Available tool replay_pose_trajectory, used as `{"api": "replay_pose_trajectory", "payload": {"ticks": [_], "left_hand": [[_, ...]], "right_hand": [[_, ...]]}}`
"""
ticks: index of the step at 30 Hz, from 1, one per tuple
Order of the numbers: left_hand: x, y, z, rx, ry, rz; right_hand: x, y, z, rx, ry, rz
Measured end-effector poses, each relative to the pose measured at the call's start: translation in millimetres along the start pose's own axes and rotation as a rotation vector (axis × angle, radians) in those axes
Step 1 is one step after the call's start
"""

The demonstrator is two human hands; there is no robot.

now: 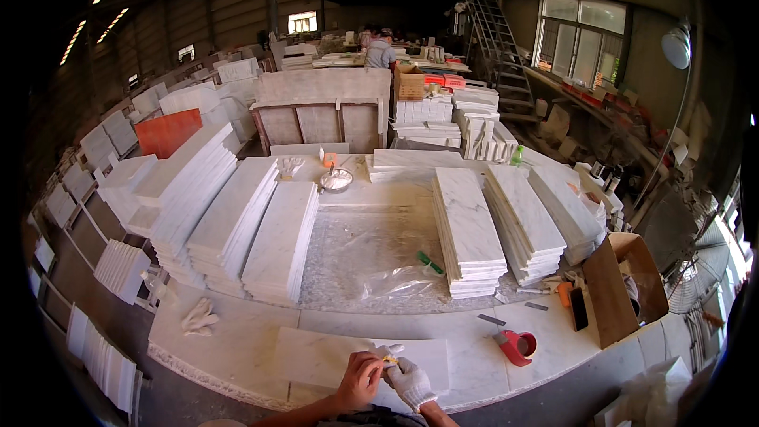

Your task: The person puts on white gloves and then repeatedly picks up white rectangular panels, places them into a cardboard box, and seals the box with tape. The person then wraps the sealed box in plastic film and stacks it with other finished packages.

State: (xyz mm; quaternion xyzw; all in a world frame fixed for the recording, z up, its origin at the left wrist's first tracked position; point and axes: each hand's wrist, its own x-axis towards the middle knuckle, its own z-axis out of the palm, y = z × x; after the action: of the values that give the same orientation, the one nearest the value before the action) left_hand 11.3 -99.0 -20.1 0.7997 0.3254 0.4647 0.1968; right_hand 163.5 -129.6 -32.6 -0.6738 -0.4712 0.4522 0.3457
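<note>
Bare left hand (360,380) & gloved right hand (409,383) pinched a small yellow piece (389,360) over a marble slab (316,357). Red tape dispenser (518,345) lay nearby to the right.

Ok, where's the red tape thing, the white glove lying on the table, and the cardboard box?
Red tape dispenser (516,345), head view, on its red body.
Loose white glove (198,318), head view, on its palm, left on the worktable.
Cardboard box (609,291), head view, on its brown near side wall.

Place: stone-cutting workshop | Evidence: stacks of white veined marble slabs (468,229) on a long stone workbench (237,332) | more cut slabs leaning along the corrugated metal wall (237,0) | steel staircase (494,32) | another worker at a far bench (380,51)
</note>
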Motion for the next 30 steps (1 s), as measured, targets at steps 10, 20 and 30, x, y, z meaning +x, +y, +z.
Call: {"api": "replay_pose_trajectory", "payload": {"ticks": [10, 20, 30], "left_hand": [[-15.1, -27.0, 6.1, 0.167, -0.336, 0.360], [11.3, -47.8, 42.2, 0.069, -0.897, -0.083], [66.6, -15.7, 93.1, -1.424, -0.294, -1.237]], "right_hand": [[-20.1, -20.7, -12.4, -0.082, 0.122, -0.037], [-19.9, -14.2, -31.4, -0.493, 0.307, -0.496], [-49.1, -32.4, -41.1, -0.037, 0.520, -0.119]]}}
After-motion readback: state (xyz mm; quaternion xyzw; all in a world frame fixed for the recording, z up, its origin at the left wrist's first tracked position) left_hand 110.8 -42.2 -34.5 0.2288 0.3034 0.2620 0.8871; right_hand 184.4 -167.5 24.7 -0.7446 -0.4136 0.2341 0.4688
